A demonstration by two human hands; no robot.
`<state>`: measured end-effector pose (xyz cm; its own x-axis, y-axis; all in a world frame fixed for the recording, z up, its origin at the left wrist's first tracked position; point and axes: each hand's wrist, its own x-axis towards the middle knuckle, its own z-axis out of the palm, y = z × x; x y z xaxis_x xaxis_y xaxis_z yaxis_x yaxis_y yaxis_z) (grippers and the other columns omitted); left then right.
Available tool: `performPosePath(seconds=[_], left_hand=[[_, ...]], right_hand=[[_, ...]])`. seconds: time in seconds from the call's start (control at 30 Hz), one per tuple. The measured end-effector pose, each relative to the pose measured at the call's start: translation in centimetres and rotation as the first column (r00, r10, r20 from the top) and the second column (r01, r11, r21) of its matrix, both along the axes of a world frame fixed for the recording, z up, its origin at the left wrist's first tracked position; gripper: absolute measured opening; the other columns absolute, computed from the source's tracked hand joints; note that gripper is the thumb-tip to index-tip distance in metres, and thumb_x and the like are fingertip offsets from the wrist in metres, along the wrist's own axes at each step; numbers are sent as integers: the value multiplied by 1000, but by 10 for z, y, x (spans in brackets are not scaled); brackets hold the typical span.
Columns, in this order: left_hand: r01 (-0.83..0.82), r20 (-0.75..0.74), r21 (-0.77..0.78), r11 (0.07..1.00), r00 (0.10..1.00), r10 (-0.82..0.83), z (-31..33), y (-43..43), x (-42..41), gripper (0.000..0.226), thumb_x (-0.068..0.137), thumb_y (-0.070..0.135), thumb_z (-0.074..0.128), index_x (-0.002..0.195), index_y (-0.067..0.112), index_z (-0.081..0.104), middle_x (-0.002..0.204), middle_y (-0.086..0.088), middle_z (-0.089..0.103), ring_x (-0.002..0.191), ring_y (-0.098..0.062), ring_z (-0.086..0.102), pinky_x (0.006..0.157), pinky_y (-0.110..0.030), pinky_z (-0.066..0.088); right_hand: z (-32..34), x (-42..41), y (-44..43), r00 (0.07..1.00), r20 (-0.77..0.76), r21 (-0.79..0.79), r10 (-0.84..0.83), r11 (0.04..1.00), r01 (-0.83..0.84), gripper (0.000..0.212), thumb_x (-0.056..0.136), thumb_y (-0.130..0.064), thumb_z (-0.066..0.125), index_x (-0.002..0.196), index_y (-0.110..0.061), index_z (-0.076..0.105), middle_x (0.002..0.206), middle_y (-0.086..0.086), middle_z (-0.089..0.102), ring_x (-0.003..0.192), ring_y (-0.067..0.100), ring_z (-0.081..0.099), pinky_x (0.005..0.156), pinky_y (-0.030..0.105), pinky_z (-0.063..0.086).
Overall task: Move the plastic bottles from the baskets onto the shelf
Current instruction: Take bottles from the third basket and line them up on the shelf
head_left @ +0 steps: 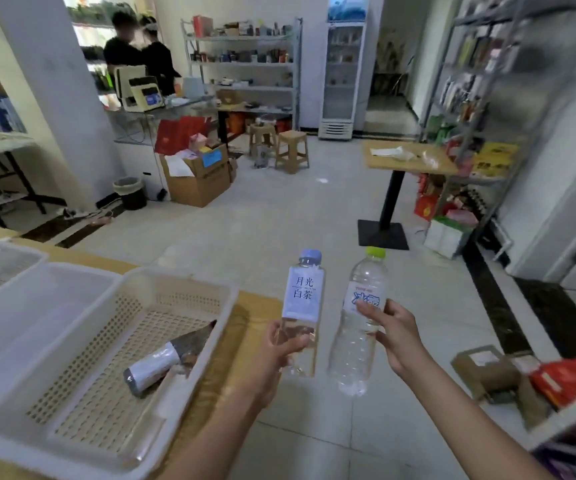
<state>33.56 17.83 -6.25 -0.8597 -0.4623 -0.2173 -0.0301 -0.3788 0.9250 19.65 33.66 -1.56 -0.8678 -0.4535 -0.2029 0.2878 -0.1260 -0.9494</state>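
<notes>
The left hand (pixel 281 348) wraps the blue-capped bottle (pixel 303 299) low on its body. The right hand (pixel 395 336) pinches the green-capped bottle (pixel 357 341) at its label, with most of its weight hanging below the fingers, so it may slip. Left of both grips, a third bottle (pixel 162 363) lies in the basket (pixel 182 277). The shelf (pixel 466 98) stands far beyond the right grip.

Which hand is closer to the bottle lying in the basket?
Left. The left hand is just right of the lying bottle; the right hand is farther right.
</notes>
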Motion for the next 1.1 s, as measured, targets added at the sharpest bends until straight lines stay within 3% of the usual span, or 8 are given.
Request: performPosePath(seconds=[0.17,0.3,0.5,0.6,0.73,0.87,1.1], left_hand=[[191,3,33,981,982,-191,-8,91,-20,66,52,25,79,110,11,52,88,6,70,72,-8,58,59,-27,31],[359,18,57,932,933,-361,-16,173,-37,51,60,19,73,107,15,53,87,8,70,68,-4,60,59,-25,33],[620,15,64,782,783,-622,-10,287,-60,66,47,27,81,104,15,51,100,0,66,87,-17,55,70,-33,36],[714,19,50,698,698,-716,-7,335,-74,56,57,18,78,106,15,51,103,-3,67,80,-14,64,66,-29,42],[796,33,70,601,600,-799,-6,387,-96,61,57,13,79,112,15,53,105,-5,70,81,-16,69,60,-27,51],[845,42,79,530,528,-848,-10,425,-125,68,54,11,85,113,16,53,108,-3,70,93,-20,68,67,-31,55],[918,38,-20,395,395,-918,-12,470,-218,69,53,12,82,115,21,53,108,-1,70,95,-18,68,73,-33,57]], right_hand=[[-7,19,118,974,3,41,-226,973,225,26,66,-12,82,89,-12,71,82,2,76,71,12,72,54,20,53],[-13,44,222,903,-46,76,-426,900,429,34,60,-9,84,91,-15,70,82,3,76,73,17,73,59,26,57],[-13,85,354,702,-106,86,-704,697,712,39,58,-7,86,92,-17,68,80,-2,76,70,11,72,54,19,54],[-16,105,404,588,-98,97,-803,580,809,47,52,-15,88,94,-17,69,84,0,76,76,17,72,63,28,55],[-18,126,448,427,-121,112,-896,415,903,50,46,-25,88,92,-18,69,84,-2,76,74,15,72,59,25,55],[-26,126,477,309,-135,115,-942,295,949,37,60,-9,86,92,-18,69,84,1,75,80,21,72,68,33,56],[-32,61,502,217,-255,178,-942,175,968,36,65,-9,86,93,-20,68,88,0,74,78,15,71,65,29,55]])
